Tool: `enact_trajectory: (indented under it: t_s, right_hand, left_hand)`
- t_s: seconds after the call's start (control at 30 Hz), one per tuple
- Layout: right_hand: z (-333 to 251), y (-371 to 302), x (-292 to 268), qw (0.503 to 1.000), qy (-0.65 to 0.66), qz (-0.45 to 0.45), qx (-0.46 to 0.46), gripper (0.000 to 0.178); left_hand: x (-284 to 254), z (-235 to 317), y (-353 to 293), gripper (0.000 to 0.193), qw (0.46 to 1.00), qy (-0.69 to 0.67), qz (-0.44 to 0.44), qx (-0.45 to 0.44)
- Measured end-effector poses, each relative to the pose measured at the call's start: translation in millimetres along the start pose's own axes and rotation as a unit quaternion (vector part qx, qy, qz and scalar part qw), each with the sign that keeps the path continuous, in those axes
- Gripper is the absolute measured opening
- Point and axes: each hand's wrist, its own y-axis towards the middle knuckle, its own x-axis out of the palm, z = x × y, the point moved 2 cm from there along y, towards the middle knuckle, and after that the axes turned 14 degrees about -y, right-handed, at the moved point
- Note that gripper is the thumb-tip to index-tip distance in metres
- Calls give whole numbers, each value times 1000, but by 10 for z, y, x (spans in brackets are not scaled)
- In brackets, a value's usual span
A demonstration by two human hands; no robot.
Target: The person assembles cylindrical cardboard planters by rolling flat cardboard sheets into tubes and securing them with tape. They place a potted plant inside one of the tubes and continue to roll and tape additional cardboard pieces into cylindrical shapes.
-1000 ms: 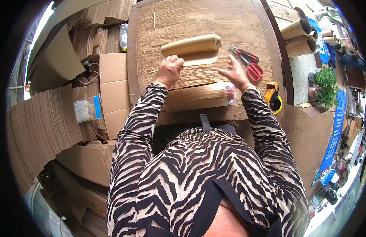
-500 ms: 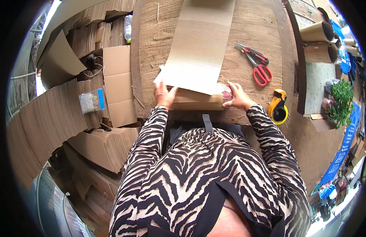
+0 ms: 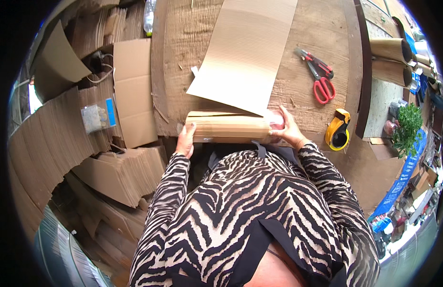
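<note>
A roll of tan corrugated cardboard (image 3: 228, 129) lies crosswise at the table's near edge. My left hand (image 3: 185, 140) grips its left end, thumb on top. At the right end my right hand (image 3: 292, 130) is closed around a pinkish, clear-wrapped thing (image 3: 276, 120) that sticks out of the roll; its kind is not clear. Beyond the roll a long corrugated cardboard sheet (image 3: 245, 57) stretches away over the table. Its slanted near edge meets the roll's far side at the right; whether they are joined I cannot tell.
Red-handled scissors (image 3: 323, 91) and a red-black utility knife (image 3: 322, 66) lie right of the sheet. A yellow tape dispenser (image 3: 337, 130) sits at the table's near right. Stacked cardboard (image 3: 54, 143) fills the left side. A green plant (image 3: 407, 129) stands far right.
My left hand has moved from the sheet's near left corner down onto the roll's left end. The roll has come nearer to me, and more of it shows. My right hand keeps its hold.
</note>
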Motion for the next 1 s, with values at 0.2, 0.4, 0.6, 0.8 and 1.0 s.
enact_trajectory:
  t_s: [0.2, 0.4, 0.6, 0.8, 1.0]
  right_hand:
    - [-547, -320, 415, 994, -80, 1, -74, 109]
    - [-1036, -456, 307, 985, -105, 75, -113, 96]
    - [-660, -134, -24, 983, -80, 158, -46, 73]
    - [-292, -47, -252, 978, -58, 196, 30, 74]
    - [-617, -52, -276, 903, -418, 54, 80, 126]
  left_hand:
    - [-528, 317, -732, 51, 996, -38, 82, 23]
    - [-533, 669, -663, 47, 997, -56, 39, 44]
    - [245, 675, 113, 50, 996, -46, -56, 47]
    - [668, 266, 651, 73, 990, -2, -108, 91]
    - [601, 229, 693, 79, 962, 118, -143, 199]
